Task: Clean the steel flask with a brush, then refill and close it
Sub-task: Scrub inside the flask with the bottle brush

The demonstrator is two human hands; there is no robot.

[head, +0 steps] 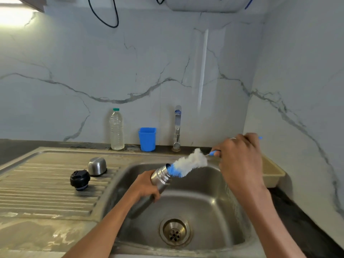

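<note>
Left hand [144, 185]: nearest item, fingers wrapped closed round the steel flask [158, 180], held tilted over the sink [219, 205] basin with mouth aimed up and right, presumably so drips fall into the basin
Right hand [240, 155]: closed on the blue handle of the brush [188, 164]; bristle head mostly outside, blue tip just inside the flask mouth; scrubbing stage judged under way
Black stopper [80, 179] and steel cap [97, 166]: side by side on the drainboard left of the basin, set apart, likely awaiting closing
Water bottle [116, 129], blue cup [147, 139], tap [177, 127]: along the sink's back edge; bottle possibly the refill source
</note>
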